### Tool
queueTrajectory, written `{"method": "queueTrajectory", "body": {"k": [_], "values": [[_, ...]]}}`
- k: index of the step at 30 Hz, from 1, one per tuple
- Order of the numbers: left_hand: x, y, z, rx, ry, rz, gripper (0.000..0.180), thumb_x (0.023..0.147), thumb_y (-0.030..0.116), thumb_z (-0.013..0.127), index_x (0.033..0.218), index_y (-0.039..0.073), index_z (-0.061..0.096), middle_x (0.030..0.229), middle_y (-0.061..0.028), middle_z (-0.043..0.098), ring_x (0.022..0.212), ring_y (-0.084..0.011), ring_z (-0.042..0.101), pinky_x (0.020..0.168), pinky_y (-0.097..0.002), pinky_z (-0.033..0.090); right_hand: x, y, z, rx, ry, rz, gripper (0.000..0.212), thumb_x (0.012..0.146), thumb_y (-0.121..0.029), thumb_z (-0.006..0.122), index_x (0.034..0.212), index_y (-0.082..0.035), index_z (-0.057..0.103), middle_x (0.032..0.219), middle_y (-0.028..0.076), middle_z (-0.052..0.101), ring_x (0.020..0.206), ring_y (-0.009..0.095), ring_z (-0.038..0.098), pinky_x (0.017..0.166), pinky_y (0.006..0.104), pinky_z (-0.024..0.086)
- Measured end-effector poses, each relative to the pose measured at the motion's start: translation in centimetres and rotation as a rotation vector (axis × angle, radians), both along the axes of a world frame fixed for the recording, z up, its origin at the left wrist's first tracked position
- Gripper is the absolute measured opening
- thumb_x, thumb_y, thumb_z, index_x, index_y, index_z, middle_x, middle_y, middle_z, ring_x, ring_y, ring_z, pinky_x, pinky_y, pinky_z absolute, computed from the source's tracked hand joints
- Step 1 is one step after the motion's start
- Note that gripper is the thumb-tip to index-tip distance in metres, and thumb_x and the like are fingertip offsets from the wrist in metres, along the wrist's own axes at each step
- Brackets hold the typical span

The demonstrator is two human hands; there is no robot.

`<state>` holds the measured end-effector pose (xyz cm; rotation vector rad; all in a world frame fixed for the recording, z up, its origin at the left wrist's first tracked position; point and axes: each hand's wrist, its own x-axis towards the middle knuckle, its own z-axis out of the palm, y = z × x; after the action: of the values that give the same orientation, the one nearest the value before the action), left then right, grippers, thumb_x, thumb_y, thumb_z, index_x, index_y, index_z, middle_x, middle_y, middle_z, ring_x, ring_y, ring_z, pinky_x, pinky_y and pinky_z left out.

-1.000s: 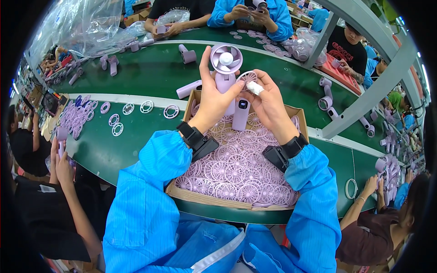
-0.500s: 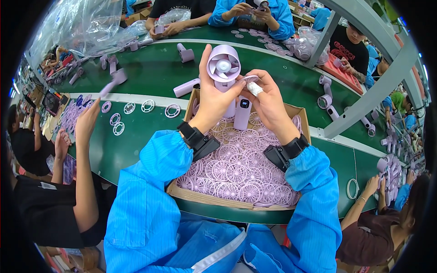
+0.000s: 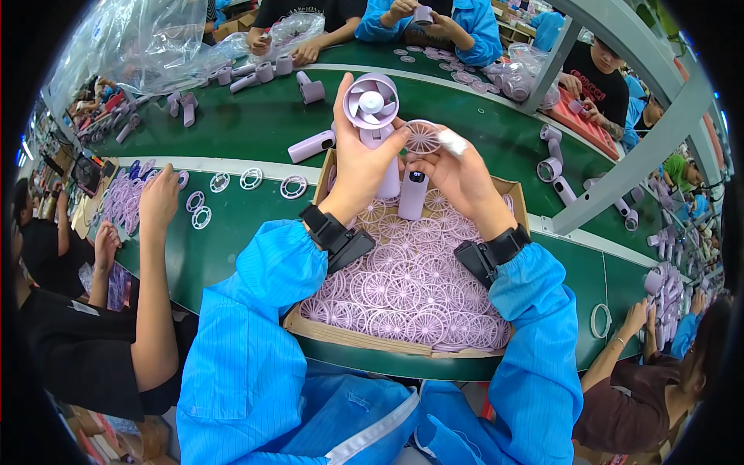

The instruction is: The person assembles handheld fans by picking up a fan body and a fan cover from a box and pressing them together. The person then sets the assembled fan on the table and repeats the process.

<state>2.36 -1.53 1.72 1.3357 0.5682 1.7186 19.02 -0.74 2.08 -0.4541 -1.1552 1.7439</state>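
A lilac handheld fan is gripped in my left hand, its open front with the blades facing up toward me. My right hand pinches a round spoked fan grille just right of the fan head, with its flat face in view. White tape wraps one finger of that hand. Below the hands, a lilac fan handle with a small dark display rests over the cardboard box; whether my right fingertips touch it I cannot tell. Many loose lilac grilles fill the box.
Pale rings lie on the green table to the left. Lilac fans are scattered on the green belt beyond. A grey metal post slants at the right. Co-workers sit opposite and on both sides, one arm close at left.
My right hand has turned the grille from nearly edge-on to face-on. The fan has shifted slightly left and down. The co-worker at left has released a fan part onto the belt.
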Motion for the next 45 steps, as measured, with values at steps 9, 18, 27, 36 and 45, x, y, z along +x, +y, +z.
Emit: {"method": "queueTrajectory", "body": {"k": [9,18,27,36,45], "values": [[0.1,-0.1,0.2,0.051,0.031,-0.007,0.087,0.083,-0.002,0.063,0.148,0.012,0.007,0.118,-0.0121,0.050,0.101,-0.0168,0.058,0.082,-0.0288,0.053,0.7,0.1,0.5,-0.062,0.120,0.199,0.044,0.092,-0.024,0.053,0.125,0.005,0.049,0.116,0.014,0.058,0.098,0.025,0.059,0.089,0.0364,0.048],[0.9,0.5,-0.9,-0.038,0.215,-0.067,0.083,0.083,-0.002,0.060,0.149,0.012,0.012,0.130,-0.0157,0.047,0.108,-0.0191,0.056,0.085,-0.0304,0.050,-1.1,-2.9,3.0,0.997,-0.820,-0.837,0.037,0.075,-0.012,0.073,0.111,-0.006,0.063,0.112,0.012,0.056,0.096,0.025,0.056,0.086,0.0347,0.046],[1.8,-0.9,-0.5,-0.079,0.299,-0.138,0.080,0.085,-0.010,0.050,0.150,0.015,0.010,0.135,-0.0175,0.043,0.117,-0.0245,0.053,0.095,-0.0334,0.047,-1.3,-2.5,2.0,1.275,-0.896,-1.065,0.043,0.063,-0.009,0.080,0.104,-0.009,0.067,0.110,0.011,0.054,0.094,0.027,0.050,0.078,0.0365,0.044],[1.9,-1.0,-0.8,-0.056,0.343,-0.104,0.081,0.084,0.000,0.057,0.149,0.016,0.011,0.122,-0.0167,0.054,0.097,-0.0207,0.061,0.075,-0.0303,0.052,-1.1,-2.3,1.8,1.271,-0.905,-1.059,0.043,0.063,-0.013,0.080,0.105,-0.011,0.069,0.113,0.010,0.056,0.098,0.027,0.051,0.083,0.0373,0.045],[1.2,-1.2,-0.7,-0.048,0.061,-0.400,0.071,0.089,0.007,0.053,0.148,0.017,0.014,0.116,-0.0111,0.053,0.078,-0.0139,0.059,0.063,-0.0264,0.051,0.1,-0.6,1.5,1.359,-0.885,-0.888,0.039,0.081,-0.012,0.065,0.120,-0.013,0.064,0.131,0.011,0.052,0.113,0.028,0.048,0.094,0.0377,0.041]]}}
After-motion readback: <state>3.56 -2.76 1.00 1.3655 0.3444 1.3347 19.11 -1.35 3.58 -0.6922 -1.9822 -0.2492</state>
